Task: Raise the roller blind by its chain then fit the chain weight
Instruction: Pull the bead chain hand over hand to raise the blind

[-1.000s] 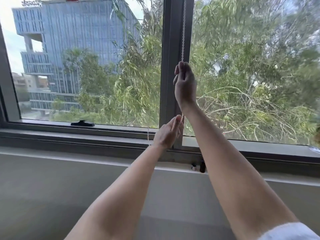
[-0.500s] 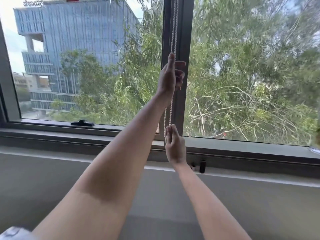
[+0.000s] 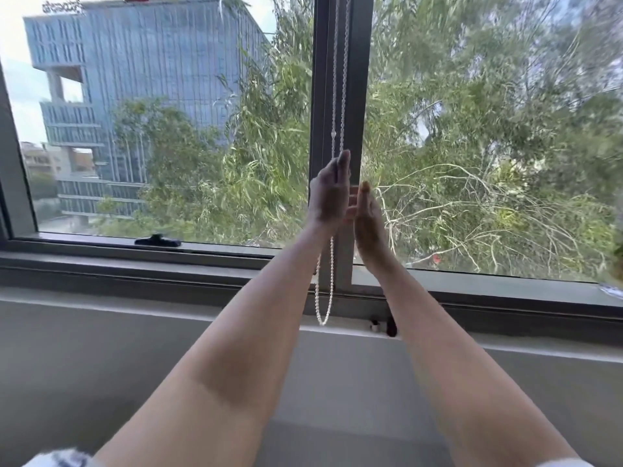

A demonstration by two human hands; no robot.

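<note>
Nearest to us, two bare forearms reach up and forward from the bottom edge, a scrap of white sleeve at each lower corner. They meet in front of the dark window mullion, where the left hand stands upright with its fingers straight and loosely spread – not clenched – and its fingertips beside the bead chain. The right hand sits just beside it and a little lower, palm turned towards the left hand, fingers likewise extended. We cannot tell whether either hand actually pinches the chain, since the strands pass between and behind them.

The chain hangs as two white strands down the mullion, and its loop dangles free below the wrists, ending just above the grey sill. A small dark object sits on the ledge near the right forearm – too small to identify. Beyond the glass stand green trees and a tall glazed building.
</note>
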